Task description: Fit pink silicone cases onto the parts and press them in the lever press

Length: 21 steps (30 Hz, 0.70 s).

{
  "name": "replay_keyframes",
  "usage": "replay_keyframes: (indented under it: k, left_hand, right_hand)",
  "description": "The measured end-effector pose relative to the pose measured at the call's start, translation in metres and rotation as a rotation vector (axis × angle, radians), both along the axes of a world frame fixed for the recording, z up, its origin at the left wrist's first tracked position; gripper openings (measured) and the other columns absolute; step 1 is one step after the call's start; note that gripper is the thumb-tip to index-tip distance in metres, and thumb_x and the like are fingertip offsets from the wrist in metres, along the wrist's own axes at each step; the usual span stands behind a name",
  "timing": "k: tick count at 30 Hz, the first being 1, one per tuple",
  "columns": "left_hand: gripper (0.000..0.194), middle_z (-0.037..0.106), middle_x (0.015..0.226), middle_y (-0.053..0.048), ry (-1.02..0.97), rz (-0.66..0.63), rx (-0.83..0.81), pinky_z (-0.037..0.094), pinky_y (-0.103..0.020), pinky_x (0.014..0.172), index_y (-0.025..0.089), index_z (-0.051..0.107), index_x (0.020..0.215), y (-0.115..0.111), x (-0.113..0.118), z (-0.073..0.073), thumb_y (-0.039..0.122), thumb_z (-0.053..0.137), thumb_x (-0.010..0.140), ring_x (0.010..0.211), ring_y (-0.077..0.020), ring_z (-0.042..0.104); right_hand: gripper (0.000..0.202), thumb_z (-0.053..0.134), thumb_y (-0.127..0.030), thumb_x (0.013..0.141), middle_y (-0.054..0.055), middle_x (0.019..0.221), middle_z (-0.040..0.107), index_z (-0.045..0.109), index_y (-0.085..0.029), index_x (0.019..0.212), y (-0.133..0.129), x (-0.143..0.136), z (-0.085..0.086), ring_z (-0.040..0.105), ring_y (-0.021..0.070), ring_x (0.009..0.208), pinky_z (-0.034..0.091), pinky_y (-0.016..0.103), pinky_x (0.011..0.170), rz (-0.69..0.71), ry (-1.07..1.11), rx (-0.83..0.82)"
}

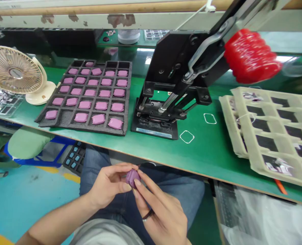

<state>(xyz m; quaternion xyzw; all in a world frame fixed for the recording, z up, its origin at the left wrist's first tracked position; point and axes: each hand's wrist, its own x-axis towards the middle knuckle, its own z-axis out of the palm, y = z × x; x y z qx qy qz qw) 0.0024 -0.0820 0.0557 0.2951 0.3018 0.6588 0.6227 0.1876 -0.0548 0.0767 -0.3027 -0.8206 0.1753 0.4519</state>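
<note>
with the fingers of our left hand [112, 185] and right hand [163, 209] gripping the purple case [133, 178] above our lap [126, 206], we seem to steady so small a piece from both sides.

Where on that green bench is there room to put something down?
Mainly the green bench between the black press and pale trays, around two white outlines; also the narrow strip between press and black foam tray. Crowded at left: fan, clear container and that foam tray.
</note>
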Motion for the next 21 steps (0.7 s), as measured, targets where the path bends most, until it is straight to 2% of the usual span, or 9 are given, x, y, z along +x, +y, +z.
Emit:
replay_keyframes:
  k: [5,10,14,16,18,21]
  left_hand:
    - [0.040,0.072,0.132,-0.011,0.001,-0.002,0.029,0.062,-0.034,0.107,0.029,0.082,0.122,-0.001,0.001,0.001,0.019,0.097,0.087,0.124,-0.0249,0.070]
    - [0.040,0.073,0.129,-0.010,0.031,0.036,0.049,0.060,-0.027,0.106,0.029,0.083,0.120,0.000,0.001,-0.001,0.018,0.099,0.085,0.123,-0.0231,0.071]
    - [0.039,0.073,0.131,-0.009,0.102,0.091,0.050,0.057,-0.025,0.109,0.030,0.083,0.121,-0.002,0.003,-0.004,0.015,0.096,0.088,0.124,-0.0213,0.071]
    - [0.039,0.070,0.137,-0.010,0.132,0.066,0.027,0.055,-0.026,0.113,0.030,0.080,0.128,-0.005,0.005,-0.002,0.019,0.093,0.093,0.129,-0.0226,0.068]
    - [0.044,0.065,0.144,-0.013,0.130,0.044,-0.030,0.054,-0.028,0.116,0.029,0.077,0.136,-0.007,0.009,0.001,0.025,0.093,0.095,0.134,-0.0253,0.065]
    - [0.037,0.069,0.138,-0.014,0.074,0.137,-0.137,0.059,-0.027,0.108,0.027,0.076,0.134,-0.005,0.013,0.006,0.028,0.088,0.099,0.126,-0.0243,0.070]
  right_hand:
    - [0.043,0.074,0.002,0.097,0.016,0.145,0.070,0.074,-0.013,0.137,-0.001,0.005,-0.005,0.075,0.0122,0.119,0.060,0.021,0.094,0.029,0.002,-0.016]
    - [0.051,0.062,0.004,0.099,0.016,0.156,0.062,0.070,-0.015,0.146,-0.003,0.011,-0.009,0.075,0.0147,0.117,0.060,0.027,0.088,0.073,-0.074,-0.013]
    - [0.059,0.055,0.005,0.099,0.018,0.160,0.057,0.065,-0.015,0.154,-0.006,0.011,-0.019,0.076,0.0146,0.101,0.060,0.029,0.080,0.074,-0.122,-0.023]
    - [0.058,0.057,0.005,0.099,0.019,0.159,0.059,0.065,-0.016,0.152,-0.007,0.007,-0.023,0.075,0.0133,0.093,0.059,0.029,0.078,0.033,-0.119,-0.007]
    - [0.053,0.063,0.004,0.099,0.019,0.155,0.063,0.068,-0.016,0.148,-0.006,0.000,-0.025,0.077,0.0149,0.098,0.060,0.028,0.081,-0.029,-0.105,0.032]
    - [0.045,0.073,-0.005,0.099,0.018,0.143,0.070,0.067,-0.014,0.143,-0.003,-0.010,-0.022,0.076,0.0204,0.118,0.062,0.027,0.089,-0.099,-0.033,-0.012]
